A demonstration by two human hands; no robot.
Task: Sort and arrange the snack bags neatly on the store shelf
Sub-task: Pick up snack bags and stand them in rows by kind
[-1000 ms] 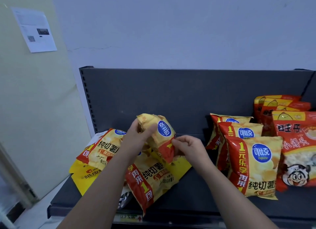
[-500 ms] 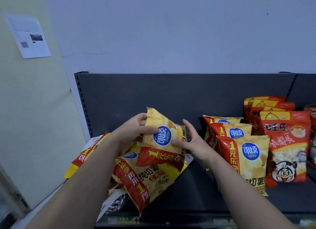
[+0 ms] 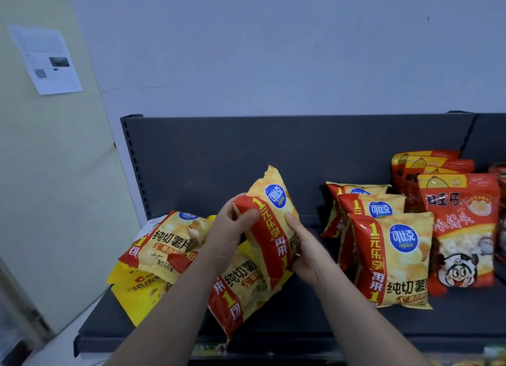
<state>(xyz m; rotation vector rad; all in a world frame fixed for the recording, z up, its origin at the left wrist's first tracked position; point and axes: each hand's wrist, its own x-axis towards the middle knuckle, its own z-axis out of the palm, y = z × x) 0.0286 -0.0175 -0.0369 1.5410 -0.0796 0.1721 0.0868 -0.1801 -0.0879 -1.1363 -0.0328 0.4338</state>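
Shelf (image 3: 342, 319) front nearest, then left hand (image 3: 230, 226) and right hand (image 3: 304, 245) each clasping one yellow chip bag (image 3: 271, 229) over the loose pile (image 3: 169, 245), long axis nearly upright, logo end pointing up toward the back panel (image 3: 246, 152).

Two bare forearms show in the head view, the left forearm (image 3: 175, 311) and the right forearm (image 3: 364, 319), each uncovered along the whole stretch that is visible, right to the lower edge. Each narrows at the wrist into a bare grip: the left grip (image 3: 230, 229) and the right grip (image 3: 306, 250). The fingers are slim and the thumbnails that show look short and plain. Faint creases mark the knuckles and wrists.
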